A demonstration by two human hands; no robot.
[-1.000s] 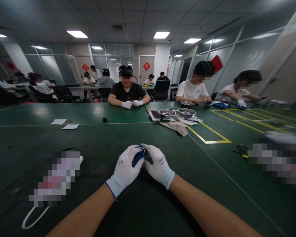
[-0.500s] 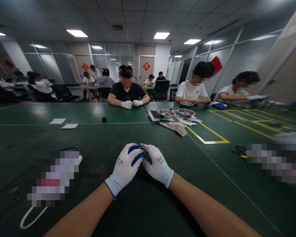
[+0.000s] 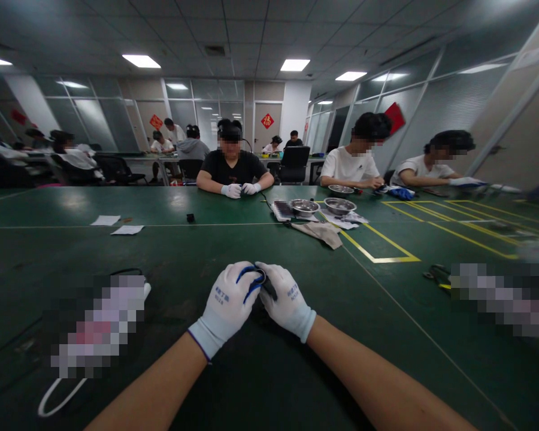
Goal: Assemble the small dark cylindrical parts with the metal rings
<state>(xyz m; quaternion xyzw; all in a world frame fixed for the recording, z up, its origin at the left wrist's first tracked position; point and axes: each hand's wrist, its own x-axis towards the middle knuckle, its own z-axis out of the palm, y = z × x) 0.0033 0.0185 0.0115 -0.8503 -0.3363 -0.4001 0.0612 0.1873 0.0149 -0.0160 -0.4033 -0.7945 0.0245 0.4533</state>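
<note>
I see left hand [image 3: 227,302] and right hand [image 3: 287,298] both clamped on a small blue-and-black part [image 3: 254,281], just above the desk [image 3: 184,251]. Best keep fingertips opposed, wrists low.

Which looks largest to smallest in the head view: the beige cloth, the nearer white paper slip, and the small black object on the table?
1. beige cloth
2. white paper slip
3. small black object
All lie at a similar distance, so the order seems reliable.

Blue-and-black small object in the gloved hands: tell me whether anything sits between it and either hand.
Nothing visible does. The left hand and right hand, both in white gloves, grip the small blue-and-black object directly, above the green table.
</note>
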